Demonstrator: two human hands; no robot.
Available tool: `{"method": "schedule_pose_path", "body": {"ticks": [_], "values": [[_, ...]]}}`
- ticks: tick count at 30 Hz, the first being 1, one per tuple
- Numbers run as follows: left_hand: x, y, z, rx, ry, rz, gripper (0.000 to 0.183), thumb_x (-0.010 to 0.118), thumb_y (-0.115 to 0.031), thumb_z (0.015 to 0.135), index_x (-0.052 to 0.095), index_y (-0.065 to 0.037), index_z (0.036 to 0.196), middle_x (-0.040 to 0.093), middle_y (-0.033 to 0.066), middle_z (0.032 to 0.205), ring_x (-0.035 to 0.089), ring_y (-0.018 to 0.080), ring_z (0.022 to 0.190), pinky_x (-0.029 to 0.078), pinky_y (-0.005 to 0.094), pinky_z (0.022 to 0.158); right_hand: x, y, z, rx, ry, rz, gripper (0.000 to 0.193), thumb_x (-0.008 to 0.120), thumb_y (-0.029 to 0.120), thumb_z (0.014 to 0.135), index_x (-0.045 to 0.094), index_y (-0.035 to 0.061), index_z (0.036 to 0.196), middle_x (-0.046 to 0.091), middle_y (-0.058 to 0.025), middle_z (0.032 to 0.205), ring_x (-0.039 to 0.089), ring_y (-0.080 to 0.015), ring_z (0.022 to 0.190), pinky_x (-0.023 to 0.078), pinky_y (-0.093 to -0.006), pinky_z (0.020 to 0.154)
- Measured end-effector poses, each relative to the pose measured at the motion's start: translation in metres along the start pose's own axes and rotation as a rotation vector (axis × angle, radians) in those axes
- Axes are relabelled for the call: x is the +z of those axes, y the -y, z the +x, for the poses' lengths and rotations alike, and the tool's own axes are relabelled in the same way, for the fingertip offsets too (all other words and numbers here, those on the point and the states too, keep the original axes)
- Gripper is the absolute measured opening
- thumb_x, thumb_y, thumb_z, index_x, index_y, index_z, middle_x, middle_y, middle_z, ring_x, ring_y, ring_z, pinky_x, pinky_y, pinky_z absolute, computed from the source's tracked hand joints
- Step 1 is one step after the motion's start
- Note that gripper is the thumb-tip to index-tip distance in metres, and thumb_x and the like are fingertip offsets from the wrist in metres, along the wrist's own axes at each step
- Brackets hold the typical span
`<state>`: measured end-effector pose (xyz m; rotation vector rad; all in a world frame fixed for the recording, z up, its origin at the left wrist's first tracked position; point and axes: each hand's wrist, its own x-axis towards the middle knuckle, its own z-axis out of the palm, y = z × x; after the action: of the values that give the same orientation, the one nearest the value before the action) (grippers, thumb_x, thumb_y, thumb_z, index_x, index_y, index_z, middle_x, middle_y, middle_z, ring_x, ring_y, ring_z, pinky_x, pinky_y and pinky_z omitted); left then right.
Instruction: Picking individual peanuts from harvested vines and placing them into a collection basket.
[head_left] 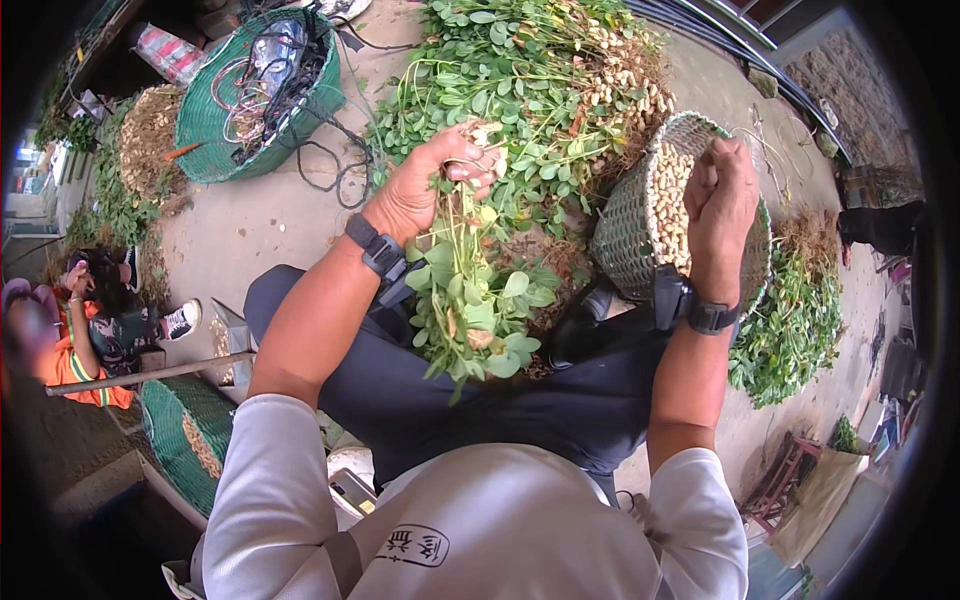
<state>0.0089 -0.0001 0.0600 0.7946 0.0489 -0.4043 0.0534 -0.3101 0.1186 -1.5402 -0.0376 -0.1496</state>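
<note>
My left hand (432, 183) is closed round a bunch of peanut plants (468, 290). The leafy ends hang down between my knees, and some pale roots or pods show at the top of my fist. Over at the right my right hand (722, 205) is held above a woven basket (628, 240) with many loose peanuts (672, 200) inside. Its fingers are curled in, and what they hold, if anything, is hidden. In front of me lies a large heap of pulled peanut plants (480, 75), with a mass of pods (615, 75) along its right side.
A green basket (215, 140) with cords and a plastic bag stands at the far left. More plants (790, 330) lie right of the woven basket. At the left, a person in an orange vest (75, 350) sits near another green basket (165, 410) and a metal pole (150, 373).
</note>
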Motion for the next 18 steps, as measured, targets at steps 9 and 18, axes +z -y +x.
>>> {"method": "schedule_pose_path", "body": {"ticks": [9, 18], "values": [[0.022, 0.002, -0.004, -0.071, 0.08, 0.035, 0.014, 0.055, -0.022, 0.08, 0.05, -0.011, 0.087, 0.038, -0.0067, 0.058, 0.041, 0.0105, 0.065, 0.035, 0.0241, 0.059, -0.03, -0.01, -0.006, -0.396, 0.041, -0.986, 0.032, 0.062, 0.023, 0.09, 0.062, -0.0033, 0.109, 0.06, -0.022, 0.101, 0.062, -0.034, 0.092, 0.05, -0.0424, 0.08], [0.025, 0.016, -0.008, 0.007, 0.001, 0.248, 0.033, 0.058, -0.036, 0.093, 0.059, -0.007, 0.108, 0.06, 0.0, 0.091, 0.057, 0.0102, 0.078, 0.048, 0.0255, 0.067, 0.084, -0.042, -0.068, -0.049, 0.53, -0.356, 0.03, 0.061, 0.027, 0.096, 0.056, -0.0004, 0.086, 0.057, -0.0058, 0.073, 0.052, -0.0145, 0.065, 0.043, -0.0305, 0.059]]}}
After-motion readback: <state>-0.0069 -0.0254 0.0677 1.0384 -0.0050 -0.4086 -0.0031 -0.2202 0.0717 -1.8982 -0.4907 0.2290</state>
